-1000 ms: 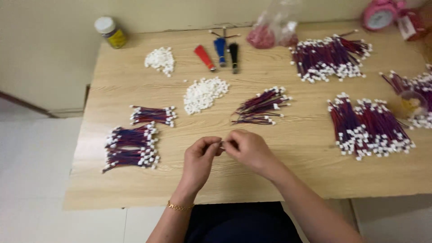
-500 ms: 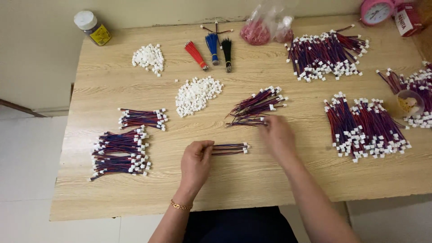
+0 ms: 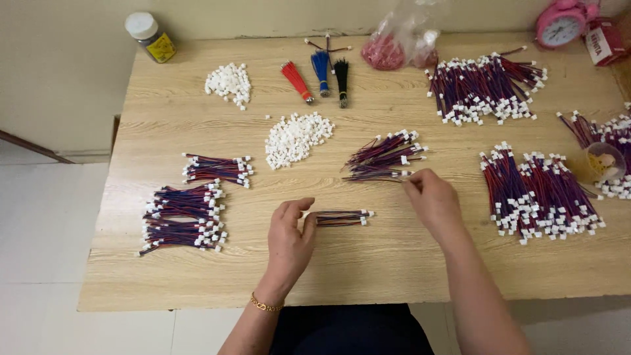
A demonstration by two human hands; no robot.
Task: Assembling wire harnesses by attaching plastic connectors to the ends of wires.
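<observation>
At lower centre, the left hand (image 3: 290, 238) lies palm down on the wooden table (image 3: 394, 276), fingers loosely curled, thumb and forefinger pinching one end of a small wire bundle (image 3: 342, 217). The right hand (image 3: 432, 197) reaches toward mid-frame, fingertips closing on a wire at the edge of a loose wire pile (image 3: 384, 156). A heap of white connectors (image 3: 296, 137) sits just above the left hand; larger wire bundles (image 3: 539, 192) lie at right.
</observation>
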